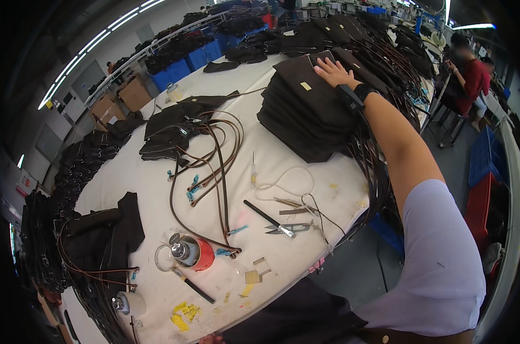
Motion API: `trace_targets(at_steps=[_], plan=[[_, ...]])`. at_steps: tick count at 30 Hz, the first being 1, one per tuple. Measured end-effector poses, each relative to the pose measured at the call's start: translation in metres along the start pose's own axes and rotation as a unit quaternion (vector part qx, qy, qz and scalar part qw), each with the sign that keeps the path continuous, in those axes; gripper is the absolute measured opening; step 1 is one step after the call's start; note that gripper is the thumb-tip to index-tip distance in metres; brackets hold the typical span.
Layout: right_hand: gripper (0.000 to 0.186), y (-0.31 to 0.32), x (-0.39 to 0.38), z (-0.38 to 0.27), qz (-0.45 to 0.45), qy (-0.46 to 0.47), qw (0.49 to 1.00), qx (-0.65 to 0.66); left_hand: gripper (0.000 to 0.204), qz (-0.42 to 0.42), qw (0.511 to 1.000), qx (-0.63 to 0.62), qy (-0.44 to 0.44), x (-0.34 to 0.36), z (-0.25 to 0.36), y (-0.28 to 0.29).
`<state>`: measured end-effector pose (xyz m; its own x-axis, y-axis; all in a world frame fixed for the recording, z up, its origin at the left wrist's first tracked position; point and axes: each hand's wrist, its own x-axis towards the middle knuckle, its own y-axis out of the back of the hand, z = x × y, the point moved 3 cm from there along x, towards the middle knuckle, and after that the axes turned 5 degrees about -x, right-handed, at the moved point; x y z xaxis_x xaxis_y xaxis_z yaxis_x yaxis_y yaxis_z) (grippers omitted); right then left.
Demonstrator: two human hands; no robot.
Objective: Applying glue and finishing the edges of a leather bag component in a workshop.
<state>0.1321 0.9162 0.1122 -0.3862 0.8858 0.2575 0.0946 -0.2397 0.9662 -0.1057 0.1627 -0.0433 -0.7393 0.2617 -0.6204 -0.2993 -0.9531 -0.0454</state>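
Hand (335, 72) spread on dark stack (303, 117)

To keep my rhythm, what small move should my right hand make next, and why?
Perhaps have your right hand grip the top piece of the dark stack: the hand lies spread on it, with nothing visibly grasped.

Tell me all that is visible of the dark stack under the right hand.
The stack, seemingly dark brown fabric pieces, lies in many flat layers with uneven edges. A small pale yellow tag sits on top. It rests on the white table, and the right hand lies spread on its far part.
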Motion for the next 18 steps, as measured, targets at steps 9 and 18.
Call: trace_targets(at_steps=[9, 18], plan=[[0.060, 0.014, 0.001, 0.017, 0.055, -0.006, 0.973, 0.224, 0.013, -0.011, 1.000, -0.007, -0.009, -0.003, 0.005, -0.004], [0.032, 0.085, -0.126, -0.083, 0.233, 0.161, 0.805, 0.522, 0.007, -0.063, 0.997, -0.052, -0.015, 0.023, -0.010, 0.015]])
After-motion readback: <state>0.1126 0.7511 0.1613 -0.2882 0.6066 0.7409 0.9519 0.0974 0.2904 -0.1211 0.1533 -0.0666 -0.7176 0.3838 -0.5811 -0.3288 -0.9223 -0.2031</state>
